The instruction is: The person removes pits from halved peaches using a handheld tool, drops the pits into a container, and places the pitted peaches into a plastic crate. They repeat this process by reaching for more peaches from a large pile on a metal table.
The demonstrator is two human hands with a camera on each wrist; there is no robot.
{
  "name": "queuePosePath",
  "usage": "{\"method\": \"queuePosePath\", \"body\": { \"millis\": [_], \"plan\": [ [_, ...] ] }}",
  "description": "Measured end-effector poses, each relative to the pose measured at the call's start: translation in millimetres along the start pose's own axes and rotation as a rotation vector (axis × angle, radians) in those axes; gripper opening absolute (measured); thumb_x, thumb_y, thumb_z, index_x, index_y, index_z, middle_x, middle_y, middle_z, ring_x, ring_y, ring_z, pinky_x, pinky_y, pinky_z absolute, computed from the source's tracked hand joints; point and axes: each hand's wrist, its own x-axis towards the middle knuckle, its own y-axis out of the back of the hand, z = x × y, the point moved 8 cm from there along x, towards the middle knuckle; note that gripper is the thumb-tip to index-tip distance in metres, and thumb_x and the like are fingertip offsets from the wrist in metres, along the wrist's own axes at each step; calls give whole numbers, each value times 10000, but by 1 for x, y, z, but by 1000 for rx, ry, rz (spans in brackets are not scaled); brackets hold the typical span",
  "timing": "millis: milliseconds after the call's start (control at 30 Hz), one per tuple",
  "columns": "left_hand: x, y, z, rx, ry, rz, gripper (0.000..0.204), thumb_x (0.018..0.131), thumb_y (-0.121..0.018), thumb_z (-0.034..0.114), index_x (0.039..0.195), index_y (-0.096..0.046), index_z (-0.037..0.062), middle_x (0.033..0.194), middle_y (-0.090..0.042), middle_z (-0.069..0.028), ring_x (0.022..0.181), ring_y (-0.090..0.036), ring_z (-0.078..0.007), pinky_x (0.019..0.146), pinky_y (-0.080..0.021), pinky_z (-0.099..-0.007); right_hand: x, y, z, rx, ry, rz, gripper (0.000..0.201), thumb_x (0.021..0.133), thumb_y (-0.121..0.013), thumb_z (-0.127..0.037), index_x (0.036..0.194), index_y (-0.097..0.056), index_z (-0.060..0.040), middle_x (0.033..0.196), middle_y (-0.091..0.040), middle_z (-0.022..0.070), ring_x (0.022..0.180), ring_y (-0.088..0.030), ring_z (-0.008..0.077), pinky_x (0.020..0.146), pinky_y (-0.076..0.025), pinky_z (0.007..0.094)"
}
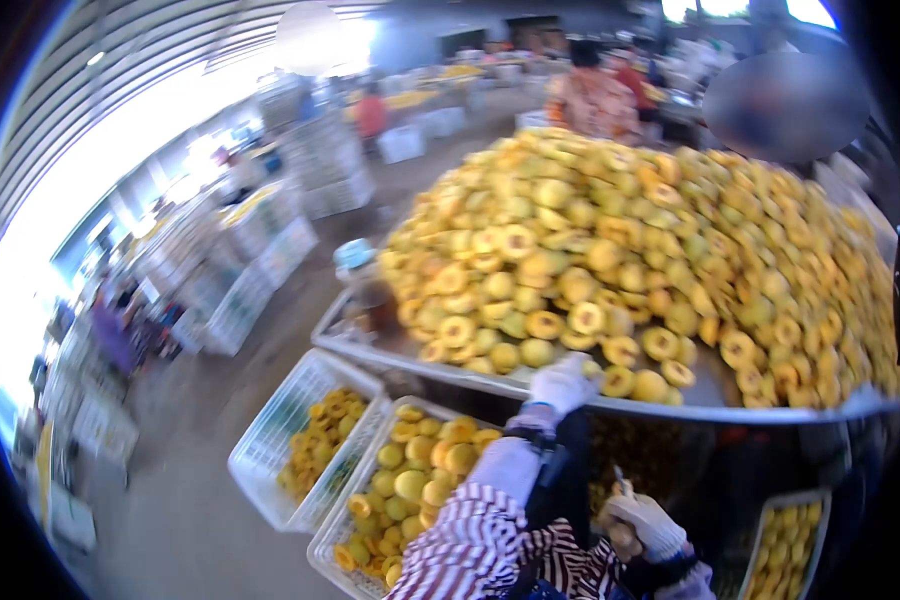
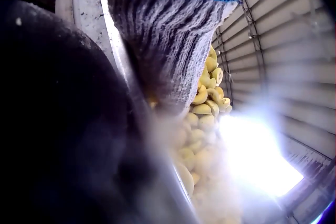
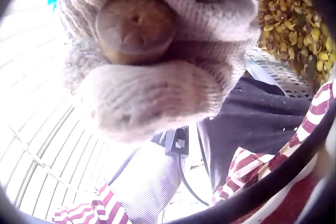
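My left hand [image 1: 562,385], in a white knitted glove, is at the near rim of a metal table [image 1: 450,375], right at the lowest halved peaches [image 1: 587,318] of a big heap. The left wrist view shows the glove [image 2: 168,45] among the halves, its fingers hidden. Low in front of the body, my right hand [image 1: 650,525], also gloved, grips a tool with a round wooden handle [image 3: 136,27]. A thin metal end [image 1: 622,482] of it points up from the fist. Most of the cut halves show a hollow in the middle.
Below the table's left end stand a white crate [image 1: 310,370] of yellow pieces and another crate [image 1: 385,585] of peaches. A smaller crate [image 1: 820,500] of fruit is at lower right. A person [image 1: 600,100] is behind the heap; stacked crates [image 1: 315,150] stand on the left.
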Motion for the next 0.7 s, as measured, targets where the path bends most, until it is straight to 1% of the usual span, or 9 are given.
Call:
{"method": "queuePosePath", "body": {
  "millis": [200,233,267,300,400,467,533,600,700],
  "plan": [
    [3,6,-7,-163,-18,40,431,850,-667,402,1251,-591,264,1069,-703,-154,865,-702,-348,819,-547,-433,-26,2,-18,88,-3,1,258,936,-660,-320,929,-582,-74,574,-489,-24,402,-372,51,356,-254,195],
    [1,17,-5,-215,174,45,398,880,-663,290,1270,-591,249,1043,-708,-112,883,-699,-264,791,-550,-359,-25,0,-18,173,6,-109,268,929,-668,-338,918,-576,-87,574,-469,-35,406,-365,42,362,-254,195],
    [-4,-1,-15,-1012,321,-31,387,904,-632,155,1286,-589,201,1045,-688,-58,929,-663,-172,799,-538,-286,-29,5,-22,67,17,-30,247,933,-660,-345,933,-572,-114,572,-469,-39,405,-368,40,367,-258,196],
    [-11,8,3,-1255,189,-10,376,907,-600,70,1279,-583,124,1067,-661,-60,891,-646,-135,735,-548,-250,-28,7,-21,71,32,-56,249,937,-652,-356,969,-575,-121,576,-480,-35,408,-379,43,372,-270,200],
    [-54,37,65,-1457,78,-163,448,913,-637,212,1304,-512,31,1122,-630,-163,844,-695,-297,589,-617,-340,-32,10,-31,3,104,-10,297,965,-614,-349,1129,-555,-109,579,-521,-22,417,-437,51,389,-321,203],
    [-75,28,90,-1612,79,-300,451,908,-667,257,1265,-513,28,1111,-633,-202,847,-701,-292,546,-616,-311,-33,11,-34,19,126,-49,452,969,-614,-363,1322,-498,-106,583,-533,-16,418,-452,53,389,-341,211],
    [-92,14,98,-1555,114,-377,452,889,-728,325,1223,-530,94,1120,-624,-161,853,-671,-316,465,-564,-324,-37,9,-40,36,206,-53,336,974,-587,-405,1215,-547,-174,599,-455,-53,434,-399,42,391,-306,212],
    [-105,0,110,-1587,87,-468,443,894,-718,350,1203,-548,82,1113,-638,-174,905,-673,-317,583,-602,-379,-29,8,-35,62,234,-128,310,986,-565,-398,1216,-546,-191,589,-430,-69,433,-382,33,390,-290,211],
    [-135,0,147,-1690,230,-436,460,887,-704,435,1144,-601,68,1148,-638,-173,933,-650,-309,823,-566,-407,-40,18,-47,103,299,-65,253,982,-588,-405,1095,-559,-181,575,-415,-79,428,-370,29,391,-273,209]
  ]
}}
